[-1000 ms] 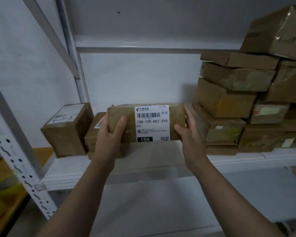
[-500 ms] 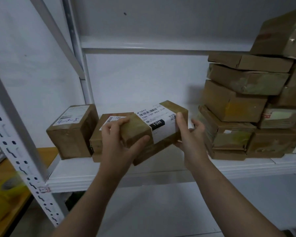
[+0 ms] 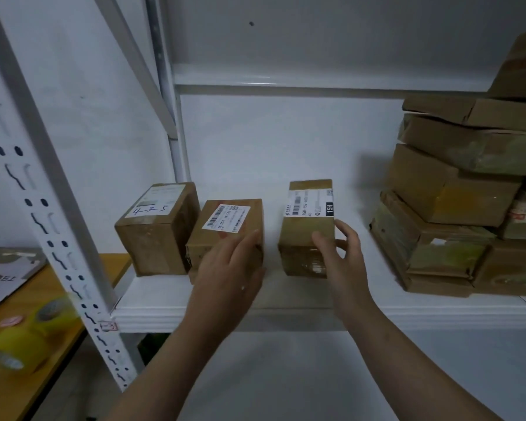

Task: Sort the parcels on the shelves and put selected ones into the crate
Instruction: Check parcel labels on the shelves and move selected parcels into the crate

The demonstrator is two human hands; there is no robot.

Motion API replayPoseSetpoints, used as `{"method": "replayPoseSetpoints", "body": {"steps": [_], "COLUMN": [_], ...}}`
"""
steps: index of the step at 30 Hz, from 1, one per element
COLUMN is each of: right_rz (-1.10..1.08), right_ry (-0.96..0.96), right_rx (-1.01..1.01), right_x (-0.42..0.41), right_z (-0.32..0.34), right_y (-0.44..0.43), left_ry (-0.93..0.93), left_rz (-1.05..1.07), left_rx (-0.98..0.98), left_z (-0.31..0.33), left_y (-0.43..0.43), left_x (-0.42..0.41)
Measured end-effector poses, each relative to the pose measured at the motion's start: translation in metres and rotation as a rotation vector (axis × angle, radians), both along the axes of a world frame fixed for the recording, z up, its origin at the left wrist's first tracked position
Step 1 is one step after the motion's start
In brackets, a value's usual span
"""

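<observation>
Sorting is proceeding, crate unseen: my right grip [image 3: 343, 256] is pinching the 15H parcel [image 3: 308, 208] beside the middle parcel [image 3: 225, 217], left grip [image 3: 228, 275] lying spread on that.

Shelf [image 3: 255, 314]: 3 single boxes toward its left end: handwritten box [image 3: 157, 229], mid box [image 3: 225, 229], 15H box [image 3: 308, 229]. Stack [image 3: 450, 183] at its right end: approx. 8 boxes, exact no. unclear. 2 hands: left hand [image 3: 228, 268], right hand [image 3: 343, 256]. 2 tape rolls [image 3: 16, 350] left of shelf.
</observation>
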State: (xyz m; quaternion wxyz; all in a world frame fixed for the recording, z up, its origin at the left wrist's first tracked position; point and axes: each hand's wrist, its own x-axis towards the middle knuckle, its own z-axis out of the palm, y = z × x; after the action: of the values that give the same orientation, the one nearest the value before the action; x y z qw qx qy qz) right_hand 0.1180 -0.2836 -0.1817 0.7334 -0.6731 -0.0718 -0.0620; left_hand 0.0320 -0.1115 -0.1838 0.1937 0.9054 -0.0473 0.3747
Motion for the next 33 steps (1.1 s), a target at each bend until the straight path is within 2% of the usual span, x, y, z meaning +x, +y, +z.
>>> {"method": "replayPoseSetpoints", "body": {"steps": [3,6,8,13,17,21,24,33], "right_rz": [-0.005,-0.03,-0.054,0.006,0.042,0.083,0.037,-0.238], "right_ry": [0.021,-0.039,-0.103,-0.346,-0.394,-0.399,-0.406,-0.788], "right_rx": [-0.075,-0.242,-0.256,-0.494,-0.544,-0.696,-0.833,-0.745], "right_x": [0.009,0.015,0.015,0.022,0.03,0.031,0.027,0.015], "right_z": [-0.015,-0.032,-0.037,-0.041,-0.038,-0.028,-0.016,0.046], "right_y": [0.009,0.019,0.025,0.034,0.028,0.026,0.02,-0.041], "left_ry": [0.137,0.238,0.231,0.218,0.208,0.25,0.237,0.122], "left_rz": [0.175,0.198,0.204,0.197,0.206,0.212,0.204,-0.036], "left_rx": [0.209,0.315,0.338,0.291,0.292,0.257,0.201,0.083], "left_z": [-0.008,-0.011,-0.01,-0.011,-0.011,-0.008,0.002,0.06], "left_y": [0.025,0.037,0.041,0.042,0.039,0.037,0.029,-0.045], "left_x": [0.017,0.028,0.033,0.036,0.035,0.034,0.034,0.055]}}
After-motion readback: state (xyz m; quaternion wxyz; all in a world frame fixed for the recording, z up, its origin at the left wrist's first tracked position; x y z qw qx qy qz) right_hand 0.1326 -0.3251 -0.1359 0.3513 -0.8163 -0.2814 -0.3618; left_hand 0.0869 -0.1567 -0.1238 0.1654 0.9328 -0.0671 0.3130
